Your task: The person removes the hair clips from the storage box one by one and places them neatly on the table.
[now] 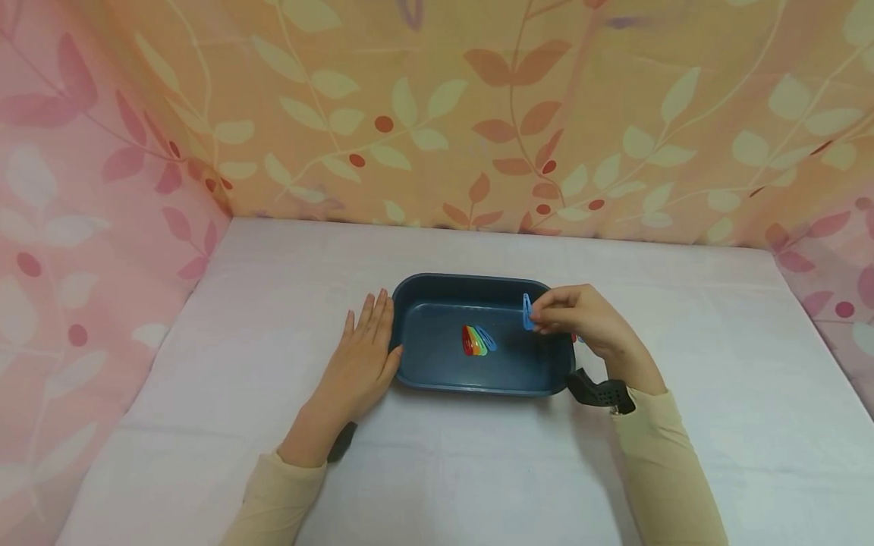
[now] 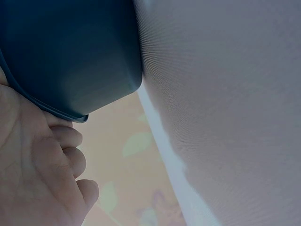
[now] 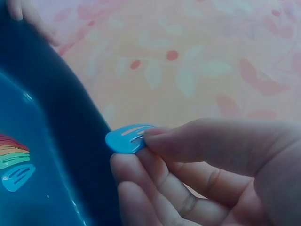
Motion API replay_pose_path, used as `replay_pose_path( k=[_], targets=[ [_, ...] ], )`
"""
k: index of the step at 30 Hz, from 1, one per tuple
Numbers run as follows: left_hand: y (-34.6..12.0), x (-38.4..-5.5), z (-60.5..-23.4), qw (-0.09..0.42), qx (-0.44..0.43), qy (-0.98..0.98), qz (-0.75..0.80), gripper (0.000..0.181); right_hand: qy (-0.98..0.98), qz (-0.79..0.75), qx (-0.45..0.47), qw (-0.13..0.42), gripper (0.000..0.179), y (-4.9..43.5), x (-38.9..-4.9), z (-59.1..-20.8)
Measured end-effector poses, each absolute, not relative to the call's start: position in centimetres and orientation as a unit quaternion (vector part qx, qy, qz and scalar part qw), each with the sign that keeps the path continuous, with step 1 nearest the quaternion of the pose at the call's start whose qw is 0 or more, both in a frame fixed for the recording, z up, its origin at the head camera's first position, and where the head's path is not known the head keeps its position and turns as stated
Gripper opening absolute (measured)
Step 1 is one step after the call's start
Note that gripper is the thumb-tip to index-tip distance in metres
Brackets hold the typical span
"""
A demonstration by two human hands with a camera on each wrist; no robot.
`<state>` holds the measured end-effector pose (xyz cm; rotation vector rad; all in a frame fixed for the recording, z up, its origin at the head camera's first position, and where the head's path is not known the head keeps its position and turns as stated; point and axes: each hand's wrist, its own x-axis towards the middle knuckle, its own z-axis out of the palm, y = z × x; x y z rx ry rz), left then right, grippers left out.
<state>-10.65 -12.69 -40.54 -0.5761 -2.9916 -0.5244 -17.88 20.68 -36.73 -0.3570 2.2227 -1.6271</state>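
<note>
Fingers (image 1: 561, 294) of the right hand (image 1: 586, 320) pinch a blue clip (image 1: 527, 312), which stands roughly upright over the right end of the tray (image 1: 426, 364); how high cannot be told. The left hand (image 1: 356, 362) has its fingers straight, its edge and thumb against the tray's left side.

Nearest, the beige sleeves (image 1: 672, 470) run off the lower edge of the head view. A black band (image 1: 604, 393) circles the right wrist; the left band (image 1: 341, 442) is mostly hidden under the wrist.

The right hand stands in front of part of the tray's right rim. Beside it, red and blue specks (image 1: 577, 339) peep out, too covered to make out.

On the tray's floor lies a fan of clips (image 1: 478, 341), overlapping, red through yellow and green to blue; their number is unclear. The tray sits on white cloth (image 1: 478, 470). Behind hangs a leaf-patterned orange curtain (image 1: 410, 61), pink at both sides.
</note>
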Motion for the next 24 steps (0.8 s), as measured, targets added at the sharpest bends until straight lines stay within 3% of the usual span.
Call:
replay_pose_path(
  k=[16,24],
  targets=[
    [-12.7,-10.7,-40.5,0.026,-0.187,-0.967,-0.17,0.068,0.759,-0.621,-0.113,0.16,0.006,22.8,-17.1,-36.6],
    [-12.7,-10.7,-40.6,0.029,-0.187,-0.967,-0.169,0.068,0.74,-0.645,-0.103,0.16,0.012,23.5,-17.0,-36.9]
  ],
)
